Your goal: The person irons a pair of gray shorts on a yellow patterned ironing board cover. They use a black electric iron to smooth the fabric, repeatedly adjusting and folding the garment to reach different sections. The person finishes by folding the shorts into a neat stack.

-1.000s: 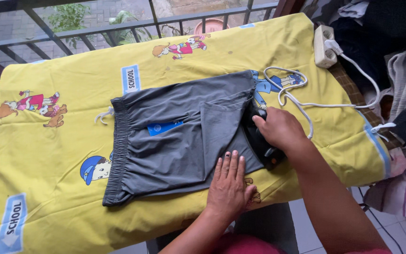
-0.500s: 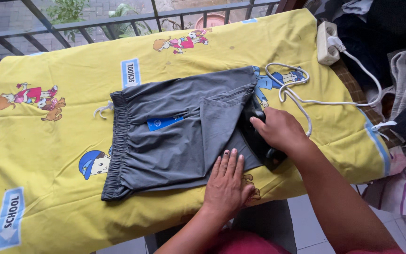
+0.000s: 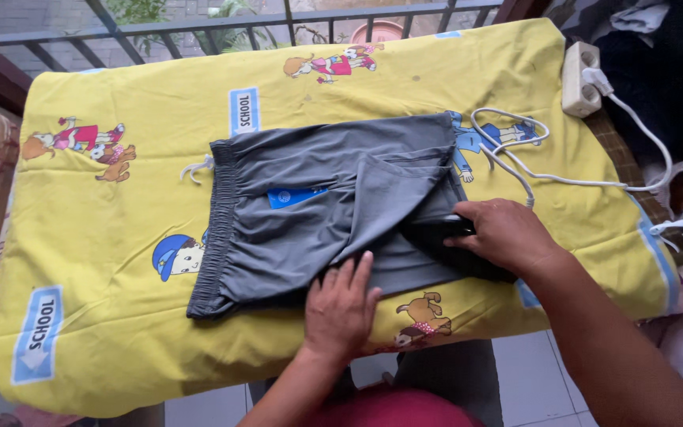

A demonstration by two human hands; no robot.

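Left hand (image 3: 341,308) came up from the bottom edge, palm down, fingers (image 3: 361,273) spread flat and released, pressing the near hem of the grey shorts (image 3: 310,213). Right hand (image 3: 503,233) reached in from lower right, fingers curled, grasping a black iron (image 3: 436,237) on the shorts' leg. Shorts lay mid-frame on the yellow cartoon sheet (image 3: 120,237) covering the desk.

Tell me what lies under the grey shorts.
The grey shorts lie on a yellow cartoon-print cloth. What the cloth covers is hidden. The left hand presses the hem.
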